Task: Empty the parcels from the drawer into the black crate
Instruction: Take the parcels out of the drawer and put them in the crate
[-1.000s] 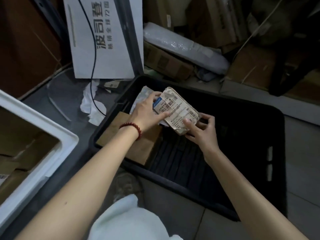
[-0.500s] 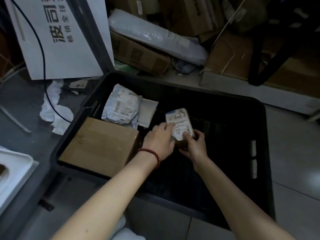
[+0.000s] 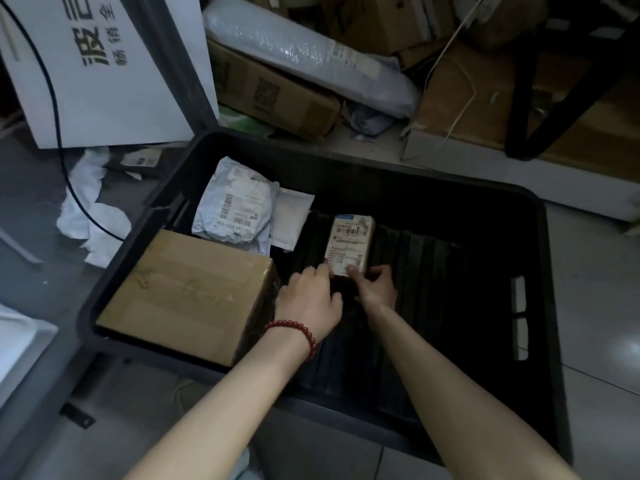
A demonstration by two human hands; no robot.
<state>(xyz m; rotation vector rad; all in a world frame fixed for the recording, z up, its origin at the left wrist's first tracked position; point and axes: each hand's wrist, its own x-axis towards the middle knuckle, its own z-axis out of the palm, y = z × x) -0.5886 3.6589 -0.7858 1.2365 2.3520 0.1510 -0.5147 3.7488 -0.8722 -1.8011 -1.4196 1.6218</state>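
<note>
The black crate (image 3: 346,161) stands on the floor in front of me. On its ribbed bottom lies a small brown parcel (image 3: 349,242) with a barcode label facing up. My left hand (image 3: 311,296), with a red bead bracelet on the wrist, pinches the parcel's near left corner. My right hand (image 3: 375,287) grips its near end, thumb on the label. Also in the crate are a brown cardboard box (image 3: 187,289) at the left, a grey poly mailer (image 3: 235,209) and a white padded envelope (image 3: 291,220) behind it. A corner of the white drawer (image 3: 17,344) shows at the left edge.
A white printed box (image 3: 104,64) with a black cable (image 3: 59,133) across it leans behind the crate's left. Crumpled paper (image 3: 90,209) lies beside the crate. Cardboard boxes (image 3: 273,91) and a bubble-wrapped roll (image 3: 304,53) are stacked behind.
Both hands have lowered the small parcel from above the crate down onto its bottom, and it now lies flat. My view has shifted right, away from the drawer.
</note>
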